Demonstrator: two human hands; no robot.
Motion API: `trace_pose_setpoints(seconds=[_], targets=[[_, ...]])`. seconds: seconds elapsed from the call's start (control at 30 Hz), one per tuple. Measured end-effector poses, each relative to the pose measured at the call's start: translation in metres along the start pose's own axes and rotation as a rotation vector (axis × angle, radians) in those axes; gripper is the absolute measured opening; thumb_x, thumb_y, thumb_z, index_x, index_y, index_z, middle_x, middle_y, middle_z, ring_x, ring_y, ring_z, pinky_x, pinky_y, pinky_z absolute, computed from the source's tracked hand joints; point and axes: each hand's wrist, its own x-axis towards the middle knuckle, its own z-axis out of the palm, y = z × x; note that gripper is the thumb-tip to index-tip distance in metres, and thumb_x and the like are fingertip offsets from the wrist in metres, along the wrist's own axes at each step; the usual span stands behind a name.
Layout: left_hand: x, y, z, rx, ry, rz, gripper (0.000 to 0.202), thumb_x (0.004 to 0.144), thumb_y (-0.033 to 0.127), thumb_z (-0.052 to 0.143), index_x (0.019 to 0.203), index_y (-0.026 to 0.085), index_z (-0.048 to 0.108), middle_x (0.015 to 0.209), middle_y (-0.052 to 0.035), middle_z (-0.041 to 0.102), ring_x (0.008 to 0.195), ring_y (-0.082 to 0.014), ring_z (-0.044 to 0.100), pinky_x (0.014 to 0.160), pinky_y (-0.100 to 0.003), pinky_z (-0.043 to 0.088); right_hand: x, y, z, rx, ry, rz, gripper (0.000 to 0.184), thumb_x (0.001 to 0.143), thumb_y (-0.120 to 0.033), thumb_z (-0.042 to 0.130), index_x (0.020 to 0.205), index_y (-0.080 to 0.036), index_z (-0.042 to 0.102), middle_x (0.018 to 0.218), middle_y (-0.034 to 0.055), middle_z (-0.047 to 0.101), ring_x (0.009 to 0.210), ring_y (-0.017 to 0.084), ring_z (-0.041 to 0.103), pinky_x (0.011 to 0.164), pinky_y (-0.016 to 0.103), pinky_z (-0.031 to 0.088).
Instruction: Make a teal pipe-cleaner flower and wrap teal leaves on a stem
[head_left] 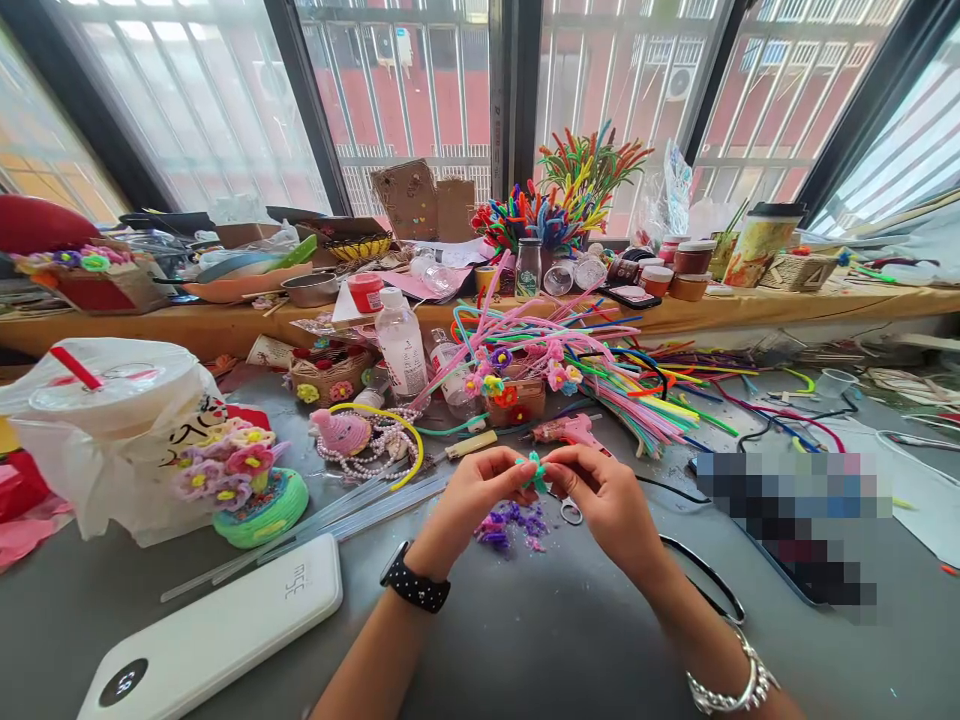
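Observation:
Between my two hands is a small twisted piece of teal-green pipe cleaner (536, 474). My left hand (477, 492) pinches it from one side, thumb against the bent fingers. From the other side, my right hand (606, 498) grips it with thumb and forefinger. Purple pipe cleaner pieces (511, 527) lie on the grey table just below. Partly hidden by my right hand, a pair of scissors (571, 512) shows a ring handle. Behind the hands rests a pink glue gun (576, 433).
A bundle of coloured pipe cleaners (649, 405) spreads behind the glue gun. Clear glue sticks (337, 525) and a white power bank (232, 625) lie left. A flower ornament on a green base (262, 507) stands near a bagged cup (112, 400). At right lies a dark phone (780, 545).

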Motion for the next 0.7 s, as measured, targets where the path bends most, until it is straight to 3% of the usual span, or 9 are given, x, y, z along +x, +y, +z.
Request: trace_pose_setpoints(seconds=[0.4,0.7], targets=[[0.0009,-0.0029,0.0051,0.022,0.068,0.102,0.02,0.066,0.03,0.064,0.061,0.011,0.057,0.05,0.0026,0.054,0.049,-0.0074,0.047,0.051,-0.02,0.038,-0.0013,0.0036,0.0066,-0.01,0.08,-0.019,0.018,0.079,-0.031,0.05,0.077,-0.016,0.06,0.067,0.0027,0.061,0.057,0.012,0.055,0.054,0.023,0.046],[0.0006,-0.003,0.0058,0.017,0.046,0.079,0.021,0.069,0.033,0.06,0.065,0.012,0.057,0.054,0.002,0.055,0.053,-0.0081,0.048,0.054,-0.02,0.038,-0.0015,0.0038,0.0074,-0.032,0.085,-0.029,0.018,0.08,-0.03,0.049,0.08,-0.016,0.06,0.07,0.0029,0.062,0.06,0.013,0.057,0.056,0.023,0.047]])
